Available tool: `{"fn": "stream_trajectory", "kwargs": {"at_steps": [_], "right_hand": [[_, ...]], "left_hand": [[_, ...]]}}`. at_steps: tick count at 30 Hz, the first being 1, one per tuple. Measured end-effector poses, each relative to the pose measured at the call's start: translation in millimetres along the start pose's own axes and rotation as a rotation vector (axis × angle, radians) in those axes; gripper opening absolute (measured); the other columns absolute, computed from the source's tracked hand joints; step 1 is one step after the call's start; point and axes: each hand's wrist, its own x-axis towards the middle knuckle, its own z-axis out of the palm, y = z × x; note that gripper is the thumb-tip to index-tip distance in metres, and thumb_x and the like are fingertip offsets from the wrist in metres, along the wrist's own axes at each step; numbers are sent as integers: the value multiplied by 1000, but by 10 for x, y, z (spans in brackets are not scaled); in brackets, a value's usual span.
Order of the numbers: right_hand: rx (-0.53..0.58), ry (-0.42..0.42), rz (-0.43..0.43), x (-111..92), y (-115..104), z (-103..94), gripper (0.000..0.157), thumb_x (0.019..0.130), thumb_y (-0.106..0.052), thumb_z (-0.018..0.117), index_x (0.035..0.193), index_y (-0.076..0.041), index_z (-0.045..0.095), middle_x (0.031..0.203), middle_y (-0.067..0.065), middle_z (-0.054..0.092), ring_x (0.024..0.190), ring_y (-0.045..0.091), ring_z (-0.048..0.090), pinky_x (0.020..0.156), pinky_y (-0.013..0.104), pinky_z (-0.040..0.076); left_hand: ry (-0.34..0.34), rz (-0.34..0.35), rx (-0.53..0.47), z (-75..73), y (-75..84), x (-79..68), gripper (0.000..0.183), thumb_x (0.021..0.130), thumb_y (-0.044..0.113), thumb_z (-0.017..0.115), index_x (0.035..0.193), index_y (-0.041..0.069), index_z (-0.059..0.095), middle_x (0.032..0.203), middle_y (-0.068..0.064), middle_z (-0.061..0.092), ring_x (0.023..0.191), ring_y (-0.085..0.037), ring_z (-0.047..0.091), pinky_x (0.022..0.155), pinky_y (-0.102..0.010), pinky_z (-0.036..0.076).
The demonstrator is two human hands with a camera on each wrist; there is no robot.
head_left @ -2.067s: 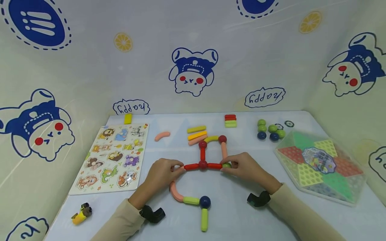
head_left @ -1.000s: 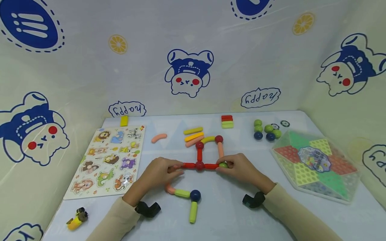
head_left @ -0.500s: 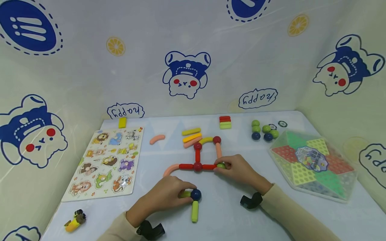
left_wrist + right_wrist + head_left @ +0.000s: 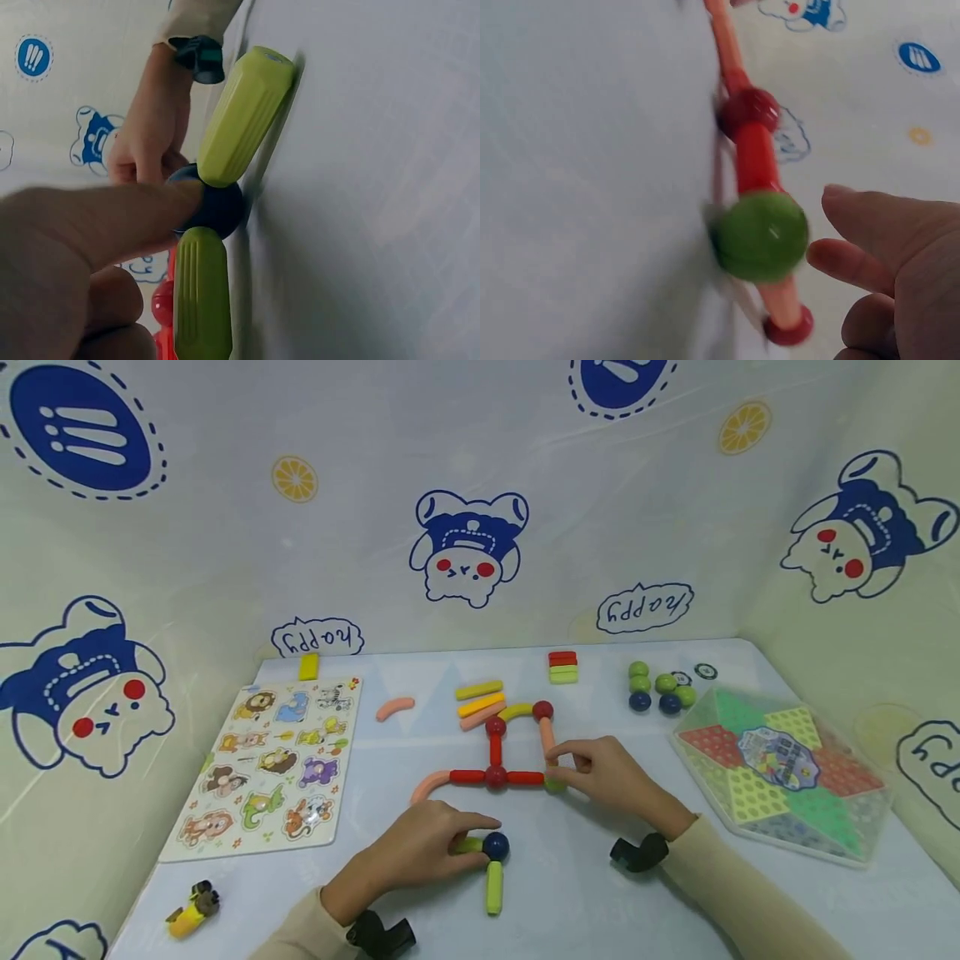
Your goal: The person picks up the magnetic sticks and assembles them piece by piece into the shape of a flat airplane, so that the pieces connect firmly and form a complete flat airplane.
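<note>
At the near centre, a light-green rod [image 4: 494, 893] extends toward the near edge from a navy ball [image 4: 496, 846]. The left hand [image 4: 423, 843] is clamped on the navy ball between thumb and index finger; a second light-green rod [image 4: 469, 844] points left from the ball. Farther on, a curved peach rod [image 4: 429, 785] meets the left end of two in-line red rods [image 4: 467, 777] with a red ball [image 4: 496, 777] between them. At their right end is a green ball [image 4: 761, 236], just left of the right hand [image 4: 611, 777], whose thumb and index finger are apart; the right wrist view shows a gap between fingertips and ball. To the right, a clear box [image 4: 795, 845] carries a label [image 4: 778, 758] with print too small to read. On the far backdrop [image 4: 345, 552], two speech bubbles [image 4: 646, 608] read "happy", inverted; a blue oval [image 4: 81, 428] at far left bears three exclamation marks
</note>
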Motion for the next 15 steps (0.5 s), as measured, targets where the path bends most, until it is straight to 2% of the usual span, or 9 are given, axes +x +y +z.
{"fn": "stream_trajectory", "kwargs": {"at_steps": [5,11,15], "right_hand": [[-11,97,28,118,128,-189,27,81,-51,66,102,-34,69,56,-2,43,54,17,44,46,27,33],[-16,195,40,395,401,-376,25,85,-45,65,102,-27,70,57,2,44,53,20,44,44,28,32],[-17,218,120,578,571,-427,26,86,-42,65,105,-24,69,60,5,46,56,23,45,44,28,33]], "left_hand": [[35,2,-20,25,-6,15,40,84,53,61,116,30,66,50,17,36,43,0,35,43,-20,26],[74,0,-13,51,16,25,40,83,54,62,112,27,69,52,19,37,45,3,35,43,-19,25],[65,-8,-13,50,27,23,40,84,53,60,114,27,69,51,18,36,44,3,34,42,-18,25]]}}
